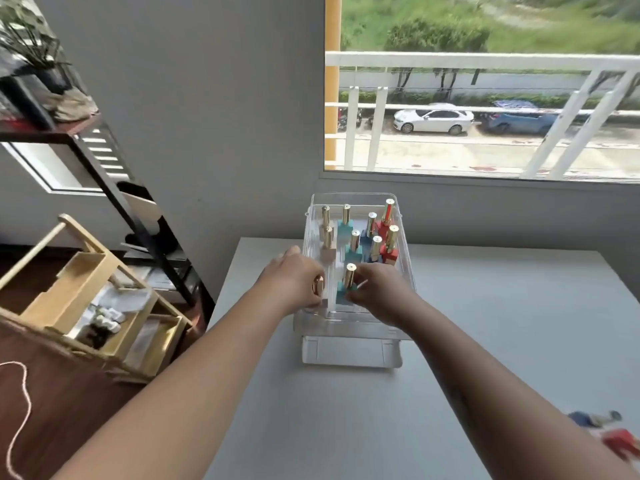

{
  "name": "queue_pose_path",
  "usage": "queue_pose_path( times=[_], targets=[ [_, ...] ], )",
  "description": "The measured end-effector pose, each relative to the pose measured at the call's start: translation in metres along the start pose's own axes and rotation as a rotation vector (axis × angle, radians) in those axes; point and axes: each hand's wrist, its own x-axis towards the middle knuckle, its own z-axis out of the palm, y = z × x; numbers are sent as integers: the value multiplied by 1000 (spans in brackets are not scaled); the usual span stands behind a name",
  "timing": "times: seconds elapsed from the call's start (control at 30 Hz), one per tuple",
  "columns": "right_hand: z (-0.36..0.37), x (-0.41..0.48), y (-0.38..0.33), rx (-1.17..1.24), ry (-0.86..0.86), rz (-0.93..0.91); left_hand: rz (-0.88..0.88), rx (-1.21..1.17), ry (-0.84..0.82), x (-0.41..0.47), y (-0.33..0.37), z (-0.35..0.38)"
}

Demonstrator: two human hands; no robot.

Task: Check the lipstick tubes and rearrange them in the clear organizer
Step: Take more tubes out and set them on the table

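organizer [349, 327] on table [485, 323]: left grip [294, 280] curls round a pale tube [317, 285], right grip [379, 292] pinches a teal tube [349, 277].

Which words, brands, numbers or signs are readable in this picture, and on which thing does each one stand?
Readable text: none in this picture.
On the lipstick tubes in the clear organizer: no label shows.
On the teal tube in the right hand and the pale tube in the left hand: no print shows.
On the white car outside: plate too small, blurred.
On the coloured things at the table edge: blurred.
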Motion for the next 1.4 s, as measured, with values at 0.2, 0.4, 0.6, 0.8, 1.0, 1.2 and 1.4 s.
queue_pose_path(
  times=[0.2,0.4,0.6,0.8,1.0,1.2,1.4],
  targets=[
    [-37,-2,-12,70,120,-48,91,-330,117,-3,2,-32],
    [-67,-17,-11,128,231,-107,124,-517,199,-13,30,-58],
    [-100,-71,46,281,357,-37,188,-553,181,-19,96,-42],
    [-126,-127,122,264,451,102,232,-647,145,-26,180,0],
    [-116,-156,193,262,413,189,197,-669,153,-31,237,75],
    [-76,-171,243,339,295,281,79,-677,102,-36,251,146],
    [-32,-179,273,333,198,355,-17,-651,9,-44,246,207]
  ],
)
